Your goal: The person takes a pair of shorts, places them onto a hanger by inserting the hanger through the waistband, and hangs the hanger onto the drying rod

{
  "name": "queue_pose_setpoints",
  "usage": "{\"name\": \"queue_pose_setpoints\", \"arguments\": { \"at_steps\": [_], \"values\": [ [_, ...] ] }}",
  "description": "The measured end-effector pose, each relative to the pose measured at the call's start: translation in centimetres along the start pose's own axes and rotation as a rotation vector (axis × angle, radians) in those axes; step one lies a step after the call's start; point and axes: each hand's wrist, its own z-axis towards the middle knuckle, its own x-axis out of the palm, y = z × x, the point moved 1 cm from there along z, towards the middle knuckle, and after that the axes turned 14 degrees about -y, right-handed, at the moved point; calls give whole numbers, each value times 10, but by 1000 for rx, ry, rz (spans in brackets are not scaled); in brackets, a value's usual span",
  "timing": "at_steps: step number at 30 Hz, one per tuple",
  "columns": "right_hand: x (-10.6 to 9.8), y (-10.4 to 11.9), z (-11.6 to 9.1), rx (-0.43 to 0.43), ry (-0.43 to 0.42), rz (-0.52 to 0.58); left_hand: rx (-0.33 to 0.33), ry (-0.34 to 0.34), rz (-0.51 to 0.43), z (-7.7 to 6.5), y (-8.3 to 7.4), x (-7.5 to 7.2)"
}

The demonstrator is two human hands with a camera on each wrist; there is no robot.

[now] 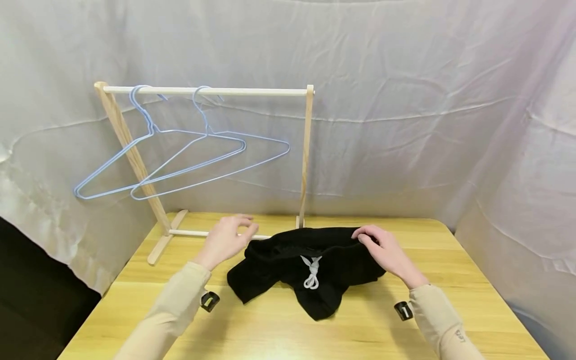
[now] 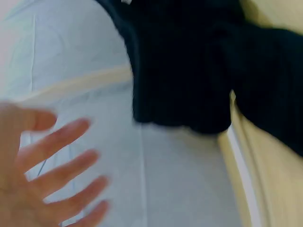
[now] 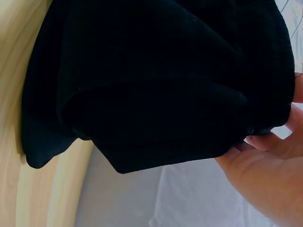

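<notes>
A pair of black shorts (image 1: 346,267) with a pale drawstring (image 1: 312,274) tied in a bow lies on the wooden table (image 1: 270,335), its waistband toward the rack. My right hand (image 1: 387,252) grips the waistband at its right end; in the right wrist view the thumb and fingers (image 3: 296,118) close round the cloth's edge. To the left of the shorts hovers my left hand (image 1: 228,239), holding nothing. The left wrist view shows its fingers (image 2: 71,172) spread and apart from the black cloth.
Behind and left stands a wooden rack (image 1: 308,160) with a white rail (image 1: 256,92). Several blue hangers (image 1: 189,187) hang from it, toward its left side. Grey curtains (image 1: 405,150) enclose the back and sides of the table.
</notes>
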Motion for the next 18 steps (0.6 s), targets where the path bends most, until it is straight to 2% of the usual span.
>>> {"name": "queue_pose_setpoints", "arguments": {
  "at_steps": [6, 9, 11, 13, 18],
  "values": [
    [2, -1, 0, -5, -5, 18, 119, -474, 1, 19, 7, -33],
    [3, -3, -1, -4, -3, 34, 174, -643, -11, 25, 13, -46],
    [3, -4, -1, -3, -4, 41, 186, -705, -3, 27, 17, -52],
    [3, -4, -2, -5, 0, 46, 177, -734, 10, 28, 21, -57],
    [5, -5, -2, -13, 14, 50, 106, -780, 63, 28, 35, -71]
  ]
}}
